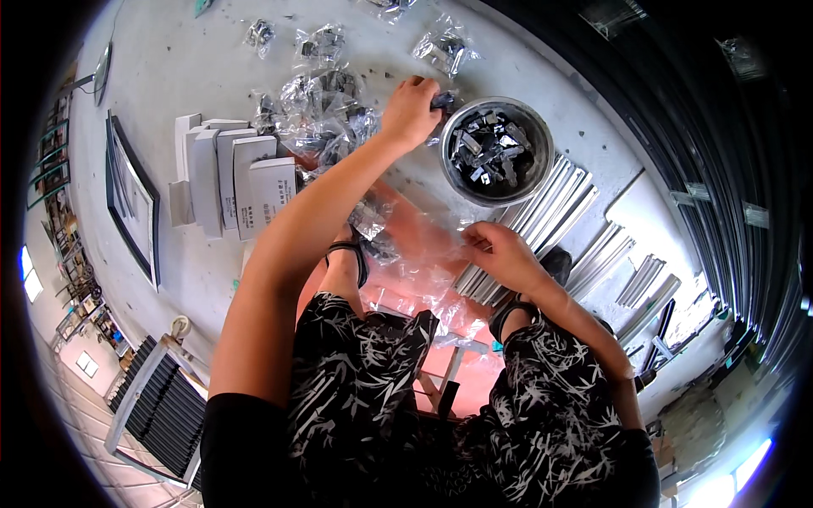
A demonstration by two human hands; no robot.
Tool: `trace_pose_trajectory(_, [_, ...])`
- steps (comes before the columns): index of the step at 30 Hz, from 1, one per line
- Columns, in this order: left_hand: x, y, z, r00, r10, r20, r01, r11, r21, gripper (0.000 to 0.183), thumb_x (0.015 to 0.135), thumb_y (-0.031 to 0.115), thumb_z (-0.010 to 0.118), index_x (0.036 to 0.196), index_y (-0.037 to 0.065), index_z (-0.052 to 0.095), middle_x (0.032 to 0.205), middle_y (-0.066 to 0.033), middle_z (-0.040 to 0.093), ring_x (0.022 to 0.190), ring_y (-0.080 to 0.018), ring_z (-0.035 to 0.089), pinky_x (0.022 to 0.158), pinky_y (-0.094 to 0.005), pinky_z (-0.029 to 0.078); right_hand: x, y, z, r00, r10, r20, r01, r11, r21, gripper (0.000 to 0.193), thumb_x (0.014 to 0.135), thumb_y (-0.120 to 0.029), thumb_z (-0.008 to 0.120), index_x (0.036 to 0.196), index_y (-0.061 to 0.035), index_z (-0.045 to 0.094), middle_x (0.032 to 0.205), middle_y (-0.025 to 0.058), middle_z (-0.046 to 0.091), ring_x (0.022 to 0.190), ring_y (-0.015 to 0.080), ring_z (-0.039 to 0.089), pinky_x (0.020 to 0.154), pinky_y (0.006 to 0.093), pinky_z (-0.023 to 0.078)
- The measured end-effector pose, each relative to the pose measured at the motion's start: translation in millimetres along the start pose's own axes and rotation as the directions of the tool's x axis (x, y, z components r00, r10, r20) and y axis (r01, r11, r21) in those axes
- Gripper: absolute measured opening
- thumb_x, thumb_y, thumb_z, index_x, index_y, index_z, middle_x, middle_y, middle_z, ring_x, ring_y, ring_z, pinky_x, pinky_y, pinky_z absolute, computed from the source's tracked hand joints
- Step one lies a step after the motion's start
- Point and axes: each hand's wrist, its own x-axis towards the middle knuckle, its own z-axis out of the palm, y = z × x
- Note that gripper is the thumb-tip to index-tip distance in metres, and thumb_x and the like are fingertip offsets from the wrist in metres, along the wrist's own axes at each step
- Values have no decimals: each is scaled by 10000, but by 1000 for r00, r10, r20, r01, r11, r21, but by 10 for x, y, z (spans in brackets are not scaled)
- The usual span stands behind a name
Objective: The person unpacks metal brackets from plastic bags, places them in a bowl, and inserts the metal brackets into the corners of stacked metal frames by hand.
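Small black piece (441,100) being gripped by left hand (411,112)
Careful aim is probably being needed by round metal bowl (500,201), left edge; thin clear plastic (447,240) seemingly being pinched by right hand (501,256).

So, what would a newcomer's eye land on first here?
Probably the round metal bowl of loose, shiny dark pieces, just right of the left hand. Next, the clear plastic bags strewn left of that hand, with white cartons standing in a row farther left. Long black bars curving down the picture's right side also stand out.
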Motion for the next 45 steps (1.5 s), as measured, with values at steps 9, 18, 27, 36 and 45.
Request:
trace_pose_trajectory(9, [-612,237,-890,766,-299,569,602,23,-798,434,895,26,646,1288,70,466,1176,-63,566,1066,-191,582,950,-395,505,169,-462,-217,898,-247,-365,223,969,-106,276,832,-132,719,1060,-7,625,901,120,655,783,232,670,695,311,547])
trace_pose_trajectory(18, [-774,702,-1050,806,-47,590,592,55,-804,435,908,47,632,1309,44,464,1166,-57,545,1081,-152,543,959,-304,442,325,-744,-320,937,-152,-315,221,956,196,215,812,-45,736,982,31,628,829,77,648,727,120,614,680,264,513])
trace_pose_trajectory(27, [-705,873,-1133,760,-2,650,600,387,-700,316,910,139,662,1196,26,589,1114,-21,601,1024,-97,547,907,-266,440,223,-678,-379,995,-73,-72,95,917,387,226,881,-174,718,974,12,632,825,20,631,767,76,583,723,237,496])
trace_pose_trajectory(36, [-766,753,-1145,719,116,685,580,442,-684,253,923,129,637,1152,26,606,1055,-18,622,984,-97,557,881,-270,449,249,-684,-542,993,58,100,-93,912,399,200,903,-202,685,940,-17,621,785,-18,589,691,63,515,624,227,439])
trace_pose_trajectory(45, [-692,918,-1187,664,65,745,635,477,-608,191,944,177,637,1027,6,625,916,3,620,859,-73,555,770,-244,471,134,-841,-477,991,-135,-15,134,955,263,212,925,-177,658,887,22,597,733,13,583,712,61,501,644,259,462])
